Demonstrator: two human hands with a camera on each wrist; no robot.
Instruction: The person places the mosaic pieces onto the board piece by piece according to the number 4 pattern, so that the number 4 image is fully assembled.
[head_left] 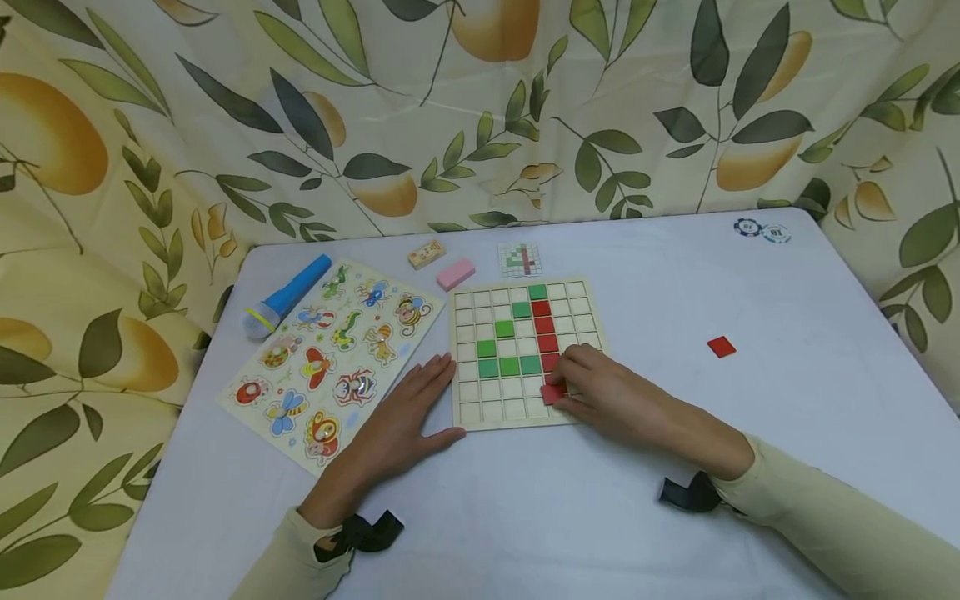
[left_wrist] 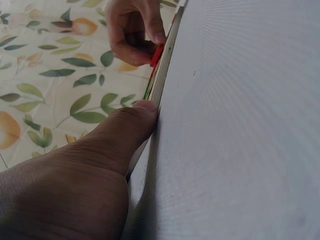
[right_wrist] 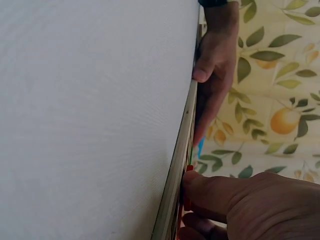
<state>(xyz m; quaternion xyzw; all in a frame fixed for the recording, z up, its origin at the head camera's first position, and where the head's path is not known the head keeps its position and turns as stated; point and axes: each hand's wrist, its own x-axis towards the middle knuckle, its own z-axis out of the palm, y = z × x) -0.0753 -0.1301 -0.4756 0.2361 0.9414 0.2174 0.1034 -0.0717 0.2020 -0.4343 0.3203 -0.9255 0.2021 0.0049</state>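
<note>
A wooden grid board lies in the middle of the white table, with green and red square tiles set in its cells. My right hand pinches a red tile over the board's lower right cells; the tile also shows in the left wrist view, red tile. My left hand lies flat with straight fingers against the board's left edge, its thumb touching the board's edge. In the right wrist view both hands flank the board's edge.
A loose red tile lies to the right. An insect puzzle sheet and a blue torch lie left. A pink block, a small wooden block, a pattern card and two poker chips sit at the back.
</note>
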